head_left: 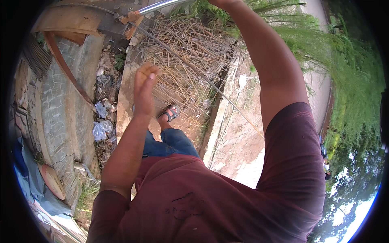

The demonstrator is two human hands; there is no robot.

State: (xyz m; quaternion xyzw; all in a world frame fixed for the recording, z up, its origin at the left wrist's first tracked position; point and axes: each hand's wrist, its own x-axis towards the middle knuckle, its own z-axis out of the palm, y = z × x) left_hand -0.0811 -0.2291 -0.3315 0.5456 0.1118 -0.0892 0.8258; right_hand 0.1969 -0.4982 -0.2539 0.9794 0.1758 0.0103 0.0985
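The left hand (144, 88) was half curled and looked like it held nothing. The right hand (225, 2) was cut off at the top, so I could not tell its grip. The long thin rod (210, 83) was nearer the left hand, slanting from by the shiny pipe (160, 5) back toward the right arm. Behind it lay a heap of bent rods (194, 40).

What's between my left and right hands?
In the head view, a long, thin, straight rod crosses between your left hand and right hand, over a tangled heap of rusty, bent metal wire; feathery green foliage sits nearer the right.
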